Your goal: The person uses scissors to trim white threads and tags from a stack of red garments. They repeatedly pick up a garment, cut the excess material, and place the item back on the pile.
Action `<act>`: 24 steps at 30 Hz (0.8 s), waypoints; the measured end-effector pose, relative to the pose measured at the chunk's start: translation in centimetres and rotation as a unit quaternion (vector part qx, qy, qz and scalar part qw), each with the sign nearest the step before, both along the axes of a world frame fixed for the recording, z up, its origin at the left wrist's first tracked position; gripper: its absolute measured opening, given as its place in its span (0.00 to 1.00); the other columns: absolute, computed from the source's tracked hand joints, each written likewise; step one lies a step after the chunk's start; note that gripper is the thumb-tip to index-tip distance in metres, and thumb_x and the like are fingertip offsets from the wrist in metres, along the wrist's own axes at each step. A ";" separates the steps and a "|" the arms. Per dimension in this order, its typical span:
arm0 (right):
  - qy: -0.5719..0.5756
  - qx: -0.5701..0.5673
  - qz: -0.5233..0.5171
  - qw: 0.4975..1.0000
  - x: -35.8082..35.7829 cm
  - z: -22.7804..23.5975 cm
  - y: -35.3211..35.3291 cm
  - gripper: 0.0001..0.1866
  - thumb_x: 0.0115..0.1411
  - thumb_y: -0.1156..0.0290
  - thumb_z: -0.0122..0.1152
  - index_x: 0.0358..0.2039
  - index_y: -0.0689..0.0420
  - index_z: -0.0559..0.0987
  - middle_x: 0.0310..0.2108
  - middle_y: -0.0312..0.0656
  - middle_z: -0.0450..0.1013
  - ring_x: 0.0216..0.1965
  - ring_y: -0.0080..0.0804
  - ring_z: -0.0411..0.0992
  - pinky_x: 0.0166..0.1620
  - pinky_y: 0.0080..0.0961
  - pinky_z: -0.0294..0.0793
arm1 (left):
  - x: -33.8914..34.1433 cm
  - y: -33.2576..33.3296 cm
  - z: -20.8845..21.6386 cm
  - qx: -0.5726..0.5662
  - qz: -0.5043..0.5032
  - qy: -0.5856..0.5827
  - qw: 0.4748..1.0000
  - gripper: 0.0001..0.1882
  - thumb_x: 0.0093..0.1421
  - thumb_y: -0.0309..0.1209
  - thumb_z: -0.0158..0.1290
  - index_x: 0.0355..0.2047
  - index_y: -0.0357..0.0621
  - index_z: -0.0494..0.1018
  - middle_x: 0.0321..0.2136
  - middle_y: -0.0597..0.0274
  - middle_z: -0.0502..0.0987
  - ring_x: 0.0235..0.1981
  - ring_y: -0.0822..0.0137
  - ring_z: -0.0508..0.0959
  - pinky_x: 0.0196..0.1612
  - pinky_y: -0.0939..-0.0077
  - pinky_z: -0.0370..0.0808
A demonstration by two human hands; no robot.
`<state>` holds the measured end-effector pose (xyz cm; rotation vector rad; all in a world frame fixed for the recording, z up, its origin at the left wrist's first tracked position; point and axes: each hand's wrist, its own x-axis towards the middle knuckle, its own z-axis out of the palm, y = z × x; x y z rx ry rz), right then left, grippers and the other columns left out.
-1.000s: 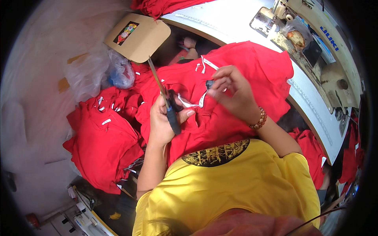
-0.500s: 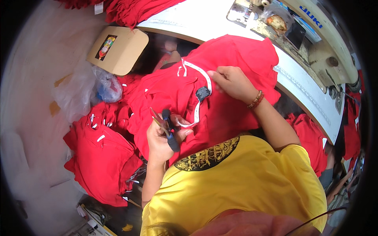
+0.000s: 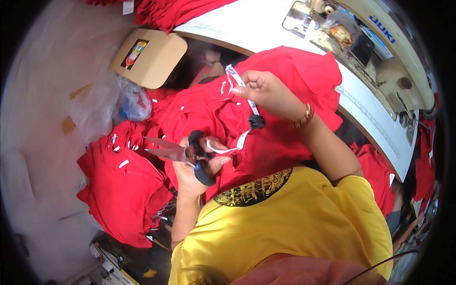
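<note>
Indoors, a person's left hand (image 3: 186,178) grips dark-handled scissors (image 3: 178,153) over a red garment (image 3: 294,140), their long axis nearly crosswise, the blades pointing to the person's left and slightly away. The left forearm runs almost straight forward; the right one angles inward. Between thumb and fingers, the right hand (image 3: 270,92) pinches a white band (image 3: 242,139), which slants down to a black label (image 3: 256,122), then curves to the left fingertips (whether they hold it cannot be told).
</note>
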<state>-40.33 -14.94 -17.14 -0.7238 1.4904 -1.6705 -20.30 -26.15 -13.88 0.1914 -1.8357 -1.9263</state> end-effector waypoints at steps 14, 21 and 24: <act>-0.074 -0.099 0.171 0.978 6.3 2.3 -0.9 0.16 0.57 0.83 0.55 0.47 0.69 0.72 0.36 0.41 0.75 0.38 0.18 0.72 0.40 0.15 0.72 | 1.7 -3.6 -0.9 -0.040 0.142 -0.030 0.989 0.20 0.42 0.19 0.67 0.31 0.41 0.67 0.29 0.63 0.74 0.31 0.72 0.75 0.36 0.78 0.72; 0.136 -0.126 0.041 0.982 6.7 2.2 -0.6 0.11 0.53 0.82 0.58 0.38 0.64 0.78 0.33 0.41 0.76 0.34 0.21 0.74 0.37 0.17 0.73 | 1.3 -2.9 -1.3 -0.071 0.101 -0.006 0.992 0.16 0.44 0.26 0.67 0.29 0.37 0.70 0.26 0.59 0.77 0.28 0.69 0.76 0.32 0.77 0.73; 0.189 -0.141 0.006 0.972 7.3 2.6 -0.5 0.09 0.51 0.81 0.59 0.35 0.62 0.79 0.30 0.43 0.76 0.30 0.26 0.75 0.35 0.20 0.74 | 1.2 -2.4 -1.5 -0.128 0.133 -0.003 0.983 0.19 0.44 0.26 0.67 0.31 0.38 0.68 0.26 0.60 0.76 0.28 0.69 0.76 0.33 0.77 0.73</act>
